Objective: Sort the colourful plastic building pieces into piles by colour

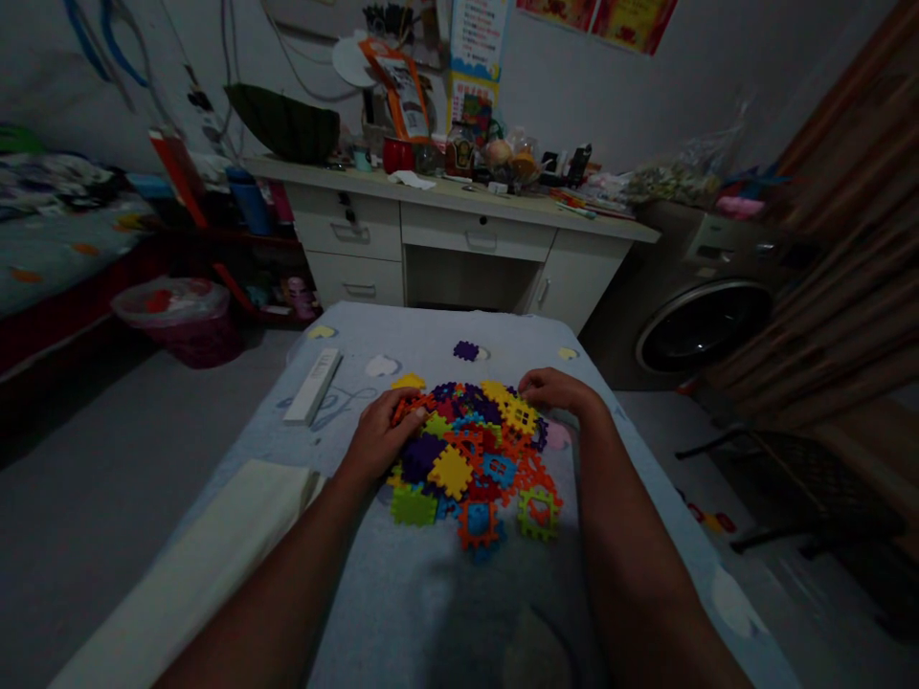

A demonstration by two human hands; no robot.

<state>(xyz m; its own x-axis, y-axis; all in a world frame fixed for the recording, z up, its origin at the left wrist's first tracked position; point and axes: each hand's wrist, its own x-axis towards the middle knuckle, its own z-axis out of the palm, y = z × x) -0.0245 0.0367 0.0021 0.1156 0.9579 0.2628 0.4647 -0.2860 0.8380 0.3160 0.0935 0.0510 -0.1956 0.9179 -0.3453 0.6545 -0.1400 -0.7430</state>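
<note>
A heap of colourful plastic interlocking tiles lies in the middle of a table covered with a light blue cloth. My left hand rests on the heap's left side, fingers curled around an orange tile. Across the heap, my right hand lies on its far right edge, fingers bent down onto the tiles; whether it grips one is hidden. A single purple tile sits apart, farther back on the cloth.
A white flat box lies at the table's left, a pale folded cloth nearer me. Beyond stand a cluttered white desk, a washing machine, a pink bin and a dark chair.
</note>
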